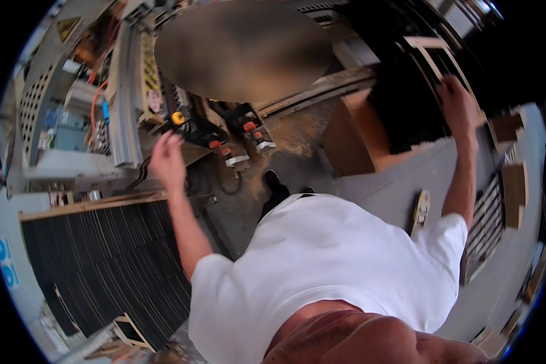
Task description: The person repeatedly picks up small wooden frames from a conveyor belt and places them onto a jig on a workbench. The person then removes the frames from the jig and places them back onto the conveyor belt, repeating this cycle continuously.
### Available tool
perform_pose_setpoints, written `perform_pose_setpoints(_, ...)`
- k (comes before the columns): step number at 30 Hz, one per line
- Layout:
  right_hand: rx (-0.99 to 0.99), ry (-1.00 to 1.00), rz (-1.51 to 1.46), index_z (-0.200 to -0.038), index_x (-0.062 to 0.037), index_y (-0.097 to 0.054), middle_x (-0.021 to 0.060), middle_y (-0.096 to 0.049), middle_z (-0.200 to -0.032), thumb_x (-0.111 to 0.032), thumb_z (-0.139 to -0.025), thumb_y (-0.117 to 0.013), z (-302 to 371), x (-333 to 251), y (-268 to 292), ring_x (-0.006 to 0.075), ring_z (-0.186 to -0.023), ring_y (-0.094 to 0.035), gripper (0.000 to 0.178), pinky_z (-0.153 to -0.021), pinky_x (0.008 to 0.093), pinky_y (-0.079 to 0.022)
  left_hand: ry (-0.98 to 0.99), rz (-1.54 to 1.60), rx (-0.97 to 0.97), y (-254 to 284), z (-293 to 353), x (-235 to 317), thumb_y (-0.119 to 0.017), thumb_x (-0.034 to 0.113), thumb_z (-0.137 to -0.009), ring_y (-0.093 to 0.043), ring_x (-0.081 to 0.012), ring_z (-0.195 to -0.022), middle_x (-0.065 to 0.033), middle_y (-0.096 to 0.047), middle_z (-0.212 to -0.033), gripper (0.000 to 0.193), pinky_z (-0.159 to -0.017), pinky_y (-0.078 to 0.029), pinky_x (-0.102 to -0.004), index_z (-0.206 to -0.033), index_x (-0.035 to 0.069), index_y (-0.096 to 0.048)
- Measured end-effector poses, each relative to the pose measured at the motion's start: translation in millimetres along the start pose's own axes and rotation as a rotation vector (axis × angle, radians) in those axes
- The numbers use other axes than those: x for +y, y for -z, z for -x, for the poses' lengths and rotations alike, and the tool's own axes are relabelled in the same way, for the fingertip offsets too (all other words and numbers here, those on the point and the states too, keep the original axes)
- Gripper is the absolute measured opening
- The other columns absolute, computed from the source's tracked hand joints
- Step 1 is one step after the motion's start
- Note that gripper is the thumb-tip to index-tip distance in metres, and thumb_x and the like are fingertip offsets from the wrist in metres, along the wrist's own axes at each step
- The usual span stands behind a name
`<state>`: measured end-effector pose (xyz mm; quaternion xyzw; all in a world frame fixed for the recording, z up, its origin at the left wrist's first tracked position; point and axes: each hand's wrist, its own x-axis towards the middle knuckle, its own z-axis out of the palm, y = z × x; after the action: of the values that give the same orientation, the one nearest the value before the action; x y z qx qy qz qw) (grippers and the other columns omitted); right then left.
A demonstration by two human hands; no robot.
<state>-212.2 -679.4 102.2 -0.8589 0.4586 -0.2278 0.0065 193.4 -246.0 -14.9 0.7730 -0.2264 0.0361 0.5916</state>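
Observation:
My right hand (459, 108) is raised at the far right, its fingers closed on the edge of a pale rectangular frame (429, 43). Dark material shows behind and inside that frame, beside a black stack (403, 91). Held out at the left, my left hand (168, 161) is slightly blurred. Its fingers are loosely apart and I see nothing in them. The left hand is nearest to a machine with black clamp-like parts (197, 130) that carry orange-red knobs, and to a metal rail (125, 121).
A brown box-like block (358, 133) stands under the black stack. Rows of thin black panels (103, 261) fill the lower left. Sawdust (294, 136) lies on the floor by my shoe (273, 177). A slatted pallet (484, 236) is at right. A blurred oval hides the top middle.

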Motion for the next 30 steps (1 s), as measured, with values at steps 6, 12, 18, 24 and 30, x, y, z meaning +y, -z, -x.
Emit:
perform_pose_setpoints(6, 0.076, -0.055, 0.033, -0.114, -0.0138, -0.063, 0.0100, -0.068, -0.103, -0.021, -0.091, -0.060, 0, -28, 4, 0.0254, -0.091, -0.066, 0.025, -0.077, 0.0350, -0.050, 0.289, 0.365, -0.066, -81, -141, -127, -0.058, 0.022, -0.095, -0.065, -0.0161, -0.086, -0.0085, -0.065, -0.099, 0.031, -0.078, -0.055, -0.0297, -0.114, -0.002, -0.058)
perform_pose_setpoints(12, 0.163, 0.098, -0.073, -0.111, -0.0037, -0.063, 0.0118, -0.067, -0.104, -0.004, -0.088, -0.062, -9, -109, 13, 0.0252, -0.096, -0.063, 0.023, -0.083, 0.0347, -0.048, -0.339, -0.240, -0.271, -106, -327, -213, -0.053, 0.021, -0.096, -0.055, -0.0181, -0.104, -0.0085, -0.059, -0.111, 0.031, -0.092, -0.047, -0.0343, -0.121, 0.001, -0.053)
perform_pose_setpoints(18, 0.032, 0.262, -0.183, -0.100, -0.0002, -0.065, 0.0145, -0.064, -0.104, 0.010, -0.079, -0.062, -5, -220, -16, 0.0300, -0.096, -0.062, 0.024, -0.083, 0.0363, -0.049, 0.758, 0.984, 0.014, -177, -430, -214, -0.049, 0.048, -0.095, -0.002, -0.0314, -0.145, -0.0170, 0.000, -0.156, 0.081, -0.118, -0.015, -0.0454, -0.151, 0.011, -0.004)
perform_pose_setpoints(24, -0.177, 0.406, -0.344, -0.094, -0.0007, -0.065, 0.0124, -0.066, -0.099, 0.008, -0.076, -0.065, -38, -300, -81, 0.0294, -0.090, -0.062, 0.020, -0.079, 0.0347, -0.049, 0.652, 1.270, 0.260, -198, -459, -232, -0.054, 0.048, -0.092, -0.020, -0.0318, -0.139, -0.0163, -0.016, -0.151, 0.077, -0.116, -0.009, -0.0454, -0.149, 0.009, -0.019)
perform_pose_setpoints(30, -0.253, 0.736, -0.452, -0.093, -0.0055, -0.066, 0.0102, -0.066, -0.100, -0.001, -0.075, -0.068, -85, -361, -173, 0.0290, -0.089, -0.060, 0.019, -0.078, 0.0382, -0.049, 0.606, 1.435, 0.312, -181, -398, -241, -0.062, 0.024, -0.091, -0.054, -0.0280, -0.109, -0.0084, -0.058, -0.105, 0.030, -0.101, -0.035, -0.0451, -0.113, 0.006, -0.055)
